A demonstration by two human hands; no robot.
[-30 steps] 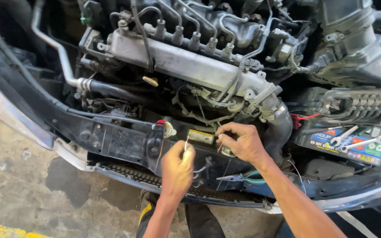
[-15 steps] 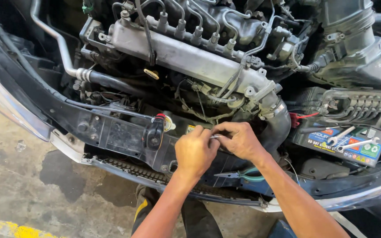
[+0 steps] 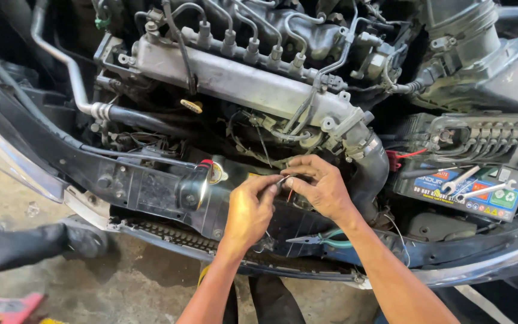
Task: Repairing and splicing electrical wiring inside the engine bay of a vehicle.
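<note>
Both my hands meet over the front of an open car engine bay. My left hand (image 3: pixel 250 207) pinches the end of a thin silvery wire (image 3: pixel 282 179) between thumb and fingers. My right hand (image 3: pixel 319 185) grips the same wire from the other side, fingertips touching the left hand's. Behind them lies the grey engine (image 3: pixel 241 78) with its row of injector pipes. Under my hands runs the black front cross panel (image 3: pixel 145 192). What the wire is fastened to is hidden by my fingers.
Pliers with blue-green handles (image 3: pixel 325 241) lie on the panel below my right wrist. A car battery (image 3: pixel 469 192) at right carries two spanners (image 3: pixel 481 189). A red-and-yellow cap (image 3: pixel 211 171) sits left of my hands. A black hose (image 3: pixel 370 174) curves down beside my right hand. Oily concrete floor (image 3: pixel 61 282) lies below.
My left hand rose from below the panel up to my right hand, and both now pinch the wire together. The view shifted slightly.
</note>
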